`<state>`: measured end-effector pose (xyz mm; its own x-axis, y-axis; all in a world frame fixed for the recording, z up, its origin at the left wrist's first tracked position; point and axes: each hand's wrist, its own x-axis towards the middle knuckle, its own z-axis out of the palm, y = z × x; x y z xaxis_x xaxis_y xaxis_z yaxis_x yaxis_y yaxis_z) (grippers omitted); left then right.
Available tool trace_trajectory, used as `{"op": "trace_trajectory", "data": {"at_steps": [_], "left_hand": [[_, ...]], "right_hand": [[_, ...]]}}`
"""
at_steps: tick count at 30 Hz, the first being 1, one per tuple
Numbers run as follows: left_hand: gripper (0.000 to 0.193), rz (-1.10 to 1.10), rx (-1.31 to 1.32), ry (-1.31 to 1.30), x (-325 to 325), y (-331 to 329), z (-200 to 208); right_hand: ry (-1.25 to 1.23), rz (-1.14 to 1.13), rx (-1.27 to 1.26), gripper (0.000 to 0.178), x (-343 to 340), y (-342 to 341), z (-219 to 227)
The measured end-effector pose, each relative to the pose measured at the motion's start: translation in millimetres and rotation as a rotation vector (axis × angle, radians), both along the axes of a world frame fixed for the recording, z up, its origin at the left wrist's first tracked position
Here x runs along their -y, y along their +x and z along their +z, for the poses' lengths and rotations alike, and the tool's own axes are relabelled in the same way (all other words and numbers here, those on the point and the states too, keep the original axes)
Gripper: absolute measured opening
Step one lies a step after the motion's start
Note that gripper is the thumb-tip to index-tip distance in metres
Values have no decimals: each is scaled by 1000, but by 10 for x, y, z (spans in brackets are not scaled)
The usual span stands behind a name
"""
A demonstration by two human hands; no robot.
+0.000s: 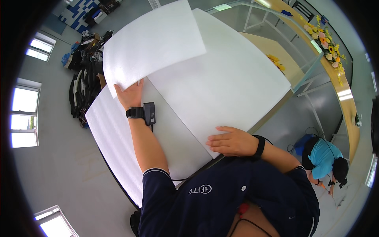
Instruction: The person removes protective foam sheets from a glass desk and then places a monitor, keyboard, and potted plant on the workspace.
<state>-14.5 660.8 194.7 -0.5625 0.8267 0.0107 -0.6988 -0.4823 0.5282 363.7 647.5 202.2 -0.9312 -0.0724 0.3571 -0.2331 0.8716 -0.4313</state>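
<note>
A thin white foam sheet [154, 43] rises over the far left of the table, its near edge curving up. My left hand [131, 94] grips that edge from below, and the sheet hides some of the fingers. Another broad white sheet [221, 79] lies flat under it. Close to my body, my right hand [231, 142] rests on the flat sheet's near corner, fingers stretched out and holding nothing. Left of a straight seam there is a greyish-white surface [169, 138], with a bubbly white sheet [114, 134] along the table's left side.
A glass-topped table [272, 23] adjoins at the far right, beside a long wooden counter [333, 75] with flowers [329, 45]. Another person in a light blue shirt [325, 154] crouches at the right. Dark piled items [89, 67] stand by the left wall. A cable hangs from my left wrist device [149, 112].
</note>
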Motion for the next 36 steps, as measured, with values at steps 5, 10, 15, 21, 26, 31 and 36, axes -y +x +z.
{"op": "trace_trajectory", "data": {"at_steps": [5,10,15,21,26,31,36], "left_hand": [[53,-6,-40,26,-21,67,44],[53,-2,-116,-140,-36,137,113],[50,-117,-149,-264,-103,85,39],[50,-100,-173,-304,-37,128,62],[50,-101,-193,-281,-48,122,53],[50,-130,-207,-316,9,159,144],[48,-108,-202,-287,-29,134,73]], "right_hand": [[-16,-5,13,33,2,8,0],[-55,-7,5,33,-7,11,-33],[-213,-1,23,29,-21,15,125],[-898,-435,-38,27,-175,231,197],[-1517,-683,-256,48,-419,357,271],[-1660,-711,-309,56,-424,258,317],[-1844,-750,-296,51,-583,303,85]]}}
